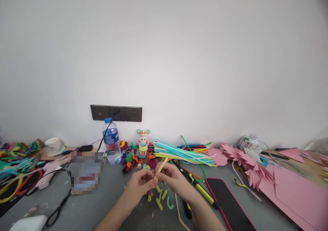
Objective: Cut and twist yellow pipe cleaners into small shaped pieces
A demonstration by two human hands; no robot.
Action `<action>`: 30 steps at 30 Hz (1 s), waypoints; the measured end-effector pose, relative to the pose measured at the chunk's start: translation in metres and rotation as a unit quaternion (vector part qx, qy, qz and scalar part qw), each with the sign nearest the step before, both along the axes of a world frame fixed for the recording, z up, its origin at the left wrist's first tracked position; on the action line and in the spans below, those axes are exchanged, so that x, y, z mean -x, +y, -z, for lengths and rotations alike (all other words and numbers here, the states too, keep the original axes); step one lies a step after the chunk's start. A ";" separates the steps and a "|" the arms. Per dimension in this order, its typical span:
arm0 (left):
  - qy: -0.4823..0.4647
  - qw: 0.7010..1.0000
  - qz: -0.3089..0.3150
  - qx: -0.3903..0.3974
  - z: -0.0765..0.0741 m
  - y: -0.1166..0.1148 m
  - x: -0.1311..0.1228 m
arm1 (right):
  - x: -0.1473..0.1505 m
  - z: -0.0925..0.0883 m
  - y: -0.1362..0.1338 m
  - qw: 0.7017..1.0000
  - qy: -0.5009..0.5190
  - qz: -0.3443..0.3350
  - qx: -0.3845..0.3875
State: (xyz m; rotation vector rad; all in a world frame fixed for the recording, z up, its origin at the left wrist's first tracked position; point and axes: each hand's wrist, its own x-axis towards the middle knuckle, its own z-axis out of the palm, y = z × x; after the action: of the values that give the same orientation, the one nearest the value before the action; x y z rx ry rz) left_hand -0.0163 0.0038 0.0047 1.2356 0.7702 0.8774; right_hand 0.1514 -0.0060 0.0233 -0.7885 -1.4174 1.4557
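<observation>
Pinching a thin yellow stem (pixel 163 165) in the curled, nearly closed left hand (pixel 139 186) and gripping it just beside, likewise, in the right hand (pixel 174 179). Holding it above short yellow pieces (pixel 159 204) and a green curl (pixel 168 203) on the gray table (pixel 99 210). Facing a small figurine (pixel 142 144) and bundled stems (pixel 184 152), working beside a pink-edged phone (pixel 228 200).

My left hand (pixel 139 184) and right hand (pixel 172 177) pinch close together.
Fingers (pixel 146 172) bent, forearms (pixel 115 208) angled inward from below.
</observation>
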 end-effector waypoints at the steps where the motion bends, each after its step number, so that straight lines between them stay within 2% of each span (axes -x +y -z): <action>1: -0.012 1.000 0.013 0.025 -0.002 -0.002 0.000 | 0.000 0.000 0.000 1.000 0.004 -0.007 0.002; 4: -0.044 0.994 0.048 0.083 -0.008 -0.006 0.000 | -0.001 0.000 0.000 1.000 0.007 -0.009 -0.003; 7: -0.052 0.993 0.037 0.096 -0.009 -0.007 0.000 | -0.001 0.000 0.000 1.000 -0.009 0.005 -0.021; 9: -0.033 0.997 0.011 0.075 -0.007 -0.005 0.000 | 0.000 0.000 0.001 0.999 -0.020 0.014 -0.029; 13: 0.046 0.998 -0.033 -0.041 0.002 0.002 0.001 | 0.003 0.004 0.003 0.997 -0.044 0.049 -0.044; 19: 0.137 0.970 -0.110 -0.166 0.012 0.006 0.005 | 0.007 0.013 0.007 0.995 -0.057 0.066 -0.056; 24: 0.151 0.964 -0.124 -0.182 0.008 0.003 0.005 | 0.007 0.011 0.005 0.997 -0.043 0.063 -0.026; 30: 0.082 0.978 -0.130 -0.139 0.001 -0.002 0.001 | 0.006 0.006 0.002 0.999 -0.004 0.049 0.014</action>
State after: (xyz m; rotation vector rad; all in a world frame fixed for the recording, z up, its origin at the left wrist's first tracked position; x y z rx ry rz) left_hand -0.0176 0.0021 0.0040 1.4895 0.9819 1.1362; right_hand 0.1450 -0.0039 0.0174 -0.8710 -1.3474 1.4015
